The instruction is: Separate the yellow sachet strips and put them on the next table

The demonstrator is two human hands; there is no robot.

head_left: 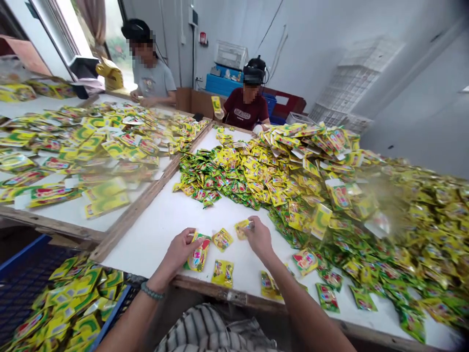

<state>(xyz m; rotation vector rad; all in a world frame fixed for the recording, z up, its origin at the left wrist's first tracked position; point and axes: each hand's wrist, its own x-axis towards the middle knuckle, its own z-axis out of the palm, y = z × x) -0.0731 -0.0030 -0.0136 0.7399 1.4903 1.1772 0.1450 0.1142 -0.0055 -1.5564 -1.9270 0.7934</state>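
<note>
Printing on the sachets shows only as red and green patches on yellow foil; no brand or word can be read. A small bundle of sachets (198,255) is gripped by the left hand (180,250), with the fingers curled over its upper edge and the bundle resting on the white tabletop (161,220). A single sachet (242,228) is pinched between thumb and fingertips of the right hand (258,238), just beyond its knuckles. Between the two hands a loose sachet (222,239) is laid flat, and a second loose sachet (223,273) is seen nearer the body, by the wooden table edge. Beyond and outward of the right hand a great heap (311,186) of the same yellow-green packets is spread. Below the left forearm a blue crate (22,288) is partly filled with larger yellow packs. White lettering on the maroon shirt (245,111) of a person at the far end is too blurred to be read.
</note>
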